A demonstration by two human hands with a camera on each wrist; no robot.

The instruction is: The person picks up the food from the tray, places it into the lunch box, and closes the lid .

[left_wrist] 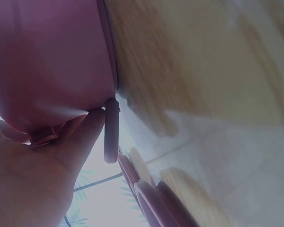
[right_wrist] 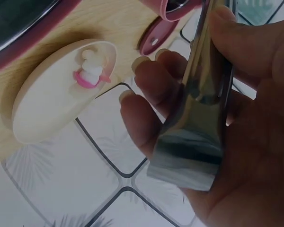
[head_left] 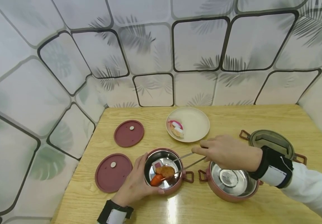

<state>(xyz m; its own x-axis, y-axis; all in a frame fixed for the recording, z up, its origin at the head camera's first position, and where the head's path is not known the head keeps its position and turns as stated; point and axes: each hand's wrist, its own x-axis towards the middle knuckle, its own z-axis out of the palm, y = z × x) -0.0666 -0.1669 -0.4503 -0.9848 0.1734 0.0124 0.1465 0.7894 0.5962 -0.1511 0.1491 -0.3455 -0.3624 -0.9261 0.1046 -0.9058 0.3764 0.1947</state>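
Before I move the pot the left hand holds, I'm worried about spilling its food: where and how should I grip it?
Probably by its loop handle, coming from the right: it juts out from the pot on that side. The left hand holds the opposite side, so gripping both should keep it level.

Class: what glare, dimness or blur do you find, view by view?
Head view: a glare streak on the wooden table, below the pink pot the left hand holds. Left wrist view: soft detail, the pot's side dim beside bright backlighting. Right wrist view: dim overall, right hand shaded, metal tongs catching light at the broad end.
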